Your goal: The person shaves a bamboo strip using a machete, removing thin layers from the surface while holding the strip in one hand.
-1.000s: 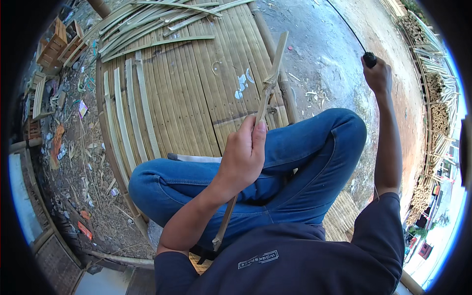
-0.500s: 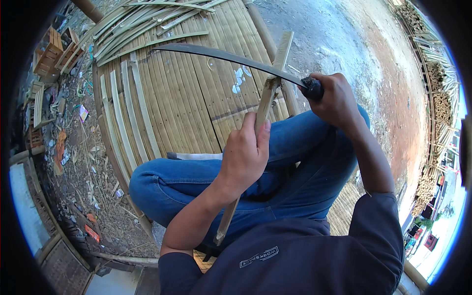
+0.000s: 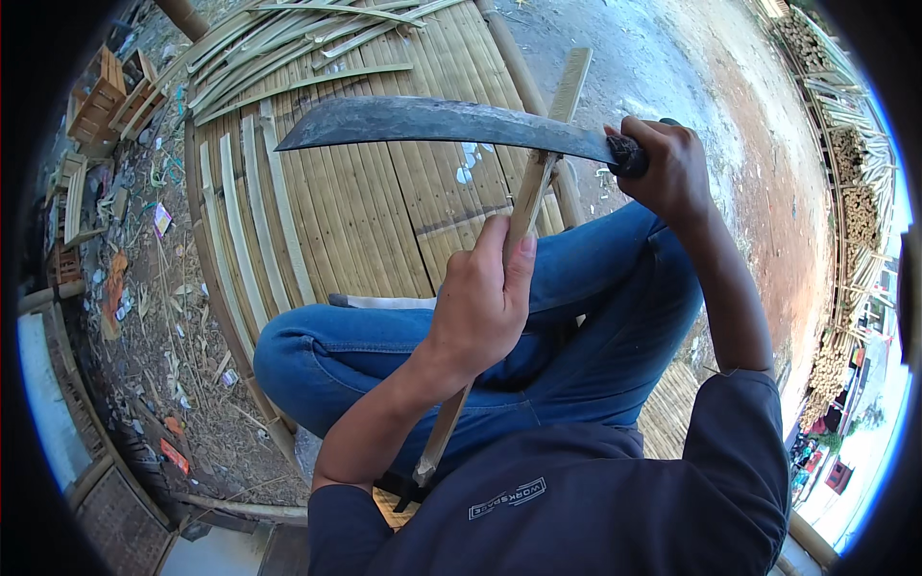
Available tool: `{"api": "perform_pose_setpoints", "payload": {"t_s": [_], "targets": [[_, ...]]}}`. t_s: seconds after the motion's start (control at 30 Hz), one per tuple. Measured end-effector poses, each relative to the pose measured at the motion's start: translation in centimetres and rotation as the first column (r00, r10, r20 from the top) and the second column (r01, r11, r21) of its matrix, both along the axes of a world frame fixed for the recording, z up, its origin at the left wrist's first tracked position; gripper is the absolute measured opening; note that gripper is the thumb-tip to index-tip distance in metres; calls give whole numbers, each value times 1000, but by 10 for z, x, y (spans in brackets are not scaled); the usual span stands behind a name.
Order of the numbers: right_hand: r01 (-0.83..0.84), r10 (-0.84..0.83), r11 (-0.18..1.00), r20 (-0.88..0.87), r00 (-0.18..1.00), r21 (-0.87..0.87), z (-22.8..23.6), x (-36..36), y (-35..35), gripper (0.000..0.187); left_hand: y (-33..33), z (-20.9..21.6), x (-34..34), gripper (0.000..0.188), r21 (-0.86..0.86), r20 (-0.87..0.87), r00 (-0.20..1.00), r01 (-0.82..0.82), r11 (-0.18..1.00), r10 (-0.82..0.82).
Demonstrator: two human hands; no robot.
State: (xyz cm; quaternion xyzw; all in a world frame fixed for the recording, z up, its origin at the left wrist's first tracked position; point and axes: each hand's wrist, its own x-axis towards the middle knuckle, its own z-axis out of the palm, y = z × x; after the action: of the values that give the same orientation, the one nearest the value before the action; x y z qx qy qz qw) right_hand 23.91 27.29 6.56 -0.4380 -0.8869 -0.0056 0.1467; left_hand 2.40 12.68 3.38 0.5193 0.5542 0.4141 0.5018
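Observation:
My left hand [image 3: 482, 302] is closed round the middle of a bamboo strip [image 3: 530, 195], which slants from my lap up to the far right. In my right hand [image 3: 665, 173] is the black handle of a machete [image 3: 423, 122]. Its long dark blade reaches leftward across the strip, the broad side showing. Near the handle the blade meets the strip at a rough, notched spot above my left hand. Part of the strip is hidden behind my left hand and wrist; its lower end shows by my shirt.
I sit cross-legged on a bamboo-slat platform [image 3: 355, 211]. Several split strips [image 3: 252, 197] lie along its left side, and a pile of strips [image 3: 279, 48] covers the far end. Wooden stools [image 3: 96, 96] and litter are on the ground to the left; stacked bamboo [image 3: 860, 211] stands far right.
The machete blade has rolled so that its broad side shows instead of its narrow edge. My right hand has shifted slightly right; the bamboo strip has moved a little with it.

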Motion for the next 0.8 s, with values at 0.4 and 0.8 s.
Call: {"api": "perform_pose_setpoints", "payload": {"t_s": [0.4,0.8], "targets": [[679,-709,705,159,687,206,4,130,113,30,3,-4,-3,33,-43,9,999,40,998,-39],[139,-200,953,-214,956,-269,1,1,-18,32,11,-1,-12,39,-388,743,669,419,821,10]]}}
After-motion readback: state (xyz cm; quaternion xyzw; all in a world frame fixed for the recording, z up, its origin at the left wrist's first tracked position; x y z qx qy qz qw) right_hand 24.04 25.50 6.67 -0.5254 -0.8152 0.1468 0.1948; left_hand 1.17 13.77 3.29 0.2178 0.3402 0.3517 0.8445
